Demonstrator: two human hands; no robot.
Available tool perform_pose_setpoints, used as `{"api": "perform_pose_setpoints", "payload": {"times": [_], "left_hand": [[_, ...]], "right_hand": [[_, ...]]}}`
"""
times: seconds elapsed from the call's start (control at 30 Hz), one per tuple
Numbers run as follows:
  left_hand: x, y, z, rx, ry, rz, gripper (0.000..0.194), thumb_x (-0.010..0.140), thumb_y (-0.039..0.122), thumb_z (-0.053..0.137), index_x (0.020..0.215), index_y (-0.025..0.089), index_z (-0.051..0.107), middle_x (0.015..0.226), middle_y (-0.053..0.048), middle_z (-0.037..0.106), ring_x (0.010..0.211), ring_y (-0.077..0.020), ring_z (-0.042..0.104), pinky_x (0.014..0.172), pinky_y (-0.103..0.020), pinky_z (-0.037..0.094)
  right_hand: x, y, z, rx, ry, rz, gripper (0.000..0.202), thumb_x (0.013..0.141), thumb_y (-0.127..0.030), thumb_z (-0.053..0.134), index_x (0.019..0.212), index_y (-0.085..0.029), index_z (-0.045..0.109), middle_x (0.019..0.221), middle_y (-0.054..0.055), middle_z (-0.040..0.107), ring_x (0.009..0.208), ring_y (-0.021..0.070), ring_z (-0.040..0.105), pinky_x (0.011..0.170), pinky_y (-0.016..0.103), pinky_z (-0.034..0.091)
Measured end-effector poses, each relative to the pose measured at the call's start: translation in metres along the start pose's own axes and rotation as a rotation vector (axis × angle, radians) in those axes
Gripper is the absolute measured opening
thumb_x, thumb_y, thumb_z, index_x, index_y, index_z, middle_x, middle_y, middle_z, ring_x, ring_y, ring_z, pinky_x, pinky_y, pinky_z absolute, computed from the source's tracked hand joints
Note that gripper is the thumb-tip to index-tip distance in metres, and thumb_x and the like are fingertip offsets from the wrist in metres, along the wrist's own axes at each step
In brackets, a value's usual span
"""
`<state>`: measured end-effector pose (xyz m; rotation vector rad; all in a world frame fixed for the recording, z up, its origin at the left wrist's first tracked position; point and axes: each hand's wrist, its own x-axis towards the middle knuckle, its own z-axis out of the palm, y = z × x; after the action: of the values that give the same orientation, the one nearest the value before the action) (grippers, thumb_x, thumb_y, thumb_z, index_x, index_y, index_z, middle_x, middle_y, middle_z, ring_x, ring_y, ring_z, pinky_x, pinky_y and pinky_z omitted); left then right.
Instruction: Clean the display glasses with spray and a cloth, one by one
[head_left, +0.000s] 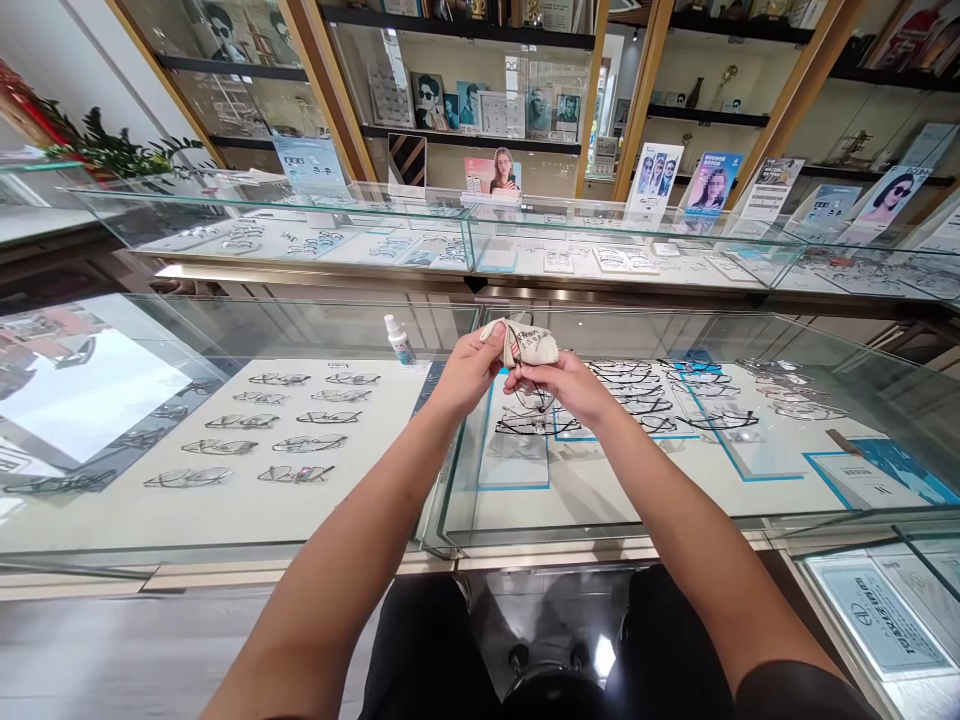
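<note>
Both hands are raised together over the glass display case. My left hand (474,372) has its fingers closed on a cream cloth (537,345) with dark and red print. The cloth is bunched around part of a pair of dark-framed glasses (534,398), which hangs just below it. My right hand (571,385) pinches the glasses and the cloth's lower edge from the other side. How the fingers grip the frame under the cloth is partly hidden. Behind and left of the hands, a small white spray bottle (399,341) stands upright on the glass.
The glass case (300,546) spans the view, with rows of glasses inside. Behind it runs a second glass counter (471,245) with eyewear and upright advertising cards. Shelves stand against the wall. A framed certificate (881,615) lies at the lower right.
</note>
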<state>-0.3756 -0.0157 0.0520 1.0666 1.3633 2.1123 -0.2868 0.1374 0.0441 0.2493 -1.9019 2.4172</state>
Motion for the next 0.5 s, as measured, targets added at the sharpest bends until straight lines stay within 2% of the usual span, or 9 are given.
{"api": "perform_pose_setpoints", "payload": {"times": [0.13,0.23,0.4,0.5], "left_hand": [[0.001,0.012,-0.008,-0.008,-0.089,-0.058,0.043,0.089,0.055,0.083,0.092,0.014,0.07,0.079,-0.006,0.072,0.067,-0.0158,0.067,0.066,-0.031,0.059],[0.002,0.012,-0.012,0.007,-0.1,-0.072,0.041,0.08,0.041,0.094,0.102,0.014,0.073,0.089,-0.006,0.075,0.077,-0.0157,0.069,0.077,-0.03,0.059],[0.003,0.002,-0.007,0.028,0.068,-0.004,0.047,0.066,0.032,0.102,0.099,0.015,0.073,0.091,-0.004,0.076,0.077,-0.0129,0.068,0.074,-0.025,0.056],[0.0,0.001,-0.001,0.021,0.122,0.019,0.046,0.067,0.036,0.101,0.094,0.017,0.069,0.083,-0.002,0.074,0.067,-0.0122,0.066,0.065,-0.025,0.055]], "right_hand": [[-0.001,-0.005,-0.004,0.048,0.054,0.028,0.032,0.07,-0.043,0.092,0.078,-0.018,0.073,0.084,0.006,0.081,0.08,0.0217,0.077,0.08,0.034,0.053],[0.0,-0.007,-0.007,0.068,0.092,0.018,0.03,0.067,-0.04,0.093,0.078,-0.018,0.075,0.082,0.006,0.081,0.079,0.0211,0.077,0.08,0.034,0.054],[-0.001,-0.009,-0.004,0.1,0.082,-0.003,0.03,0.068,-0.041,0.093,0.08,-0.017,0.079,0.08,0.006,0.08,0.082,0.0208,0.075,0.082,0.035,0.054],[-0.003,-0.011,0.0,0.087,0.042,-0.01,0.029,0.071,-0.042,0.091,0.078,-0.017,0.077,0.081,0.007,0.08,0.081,0.0199,0.073,0.08,0.034,0.052]]}}
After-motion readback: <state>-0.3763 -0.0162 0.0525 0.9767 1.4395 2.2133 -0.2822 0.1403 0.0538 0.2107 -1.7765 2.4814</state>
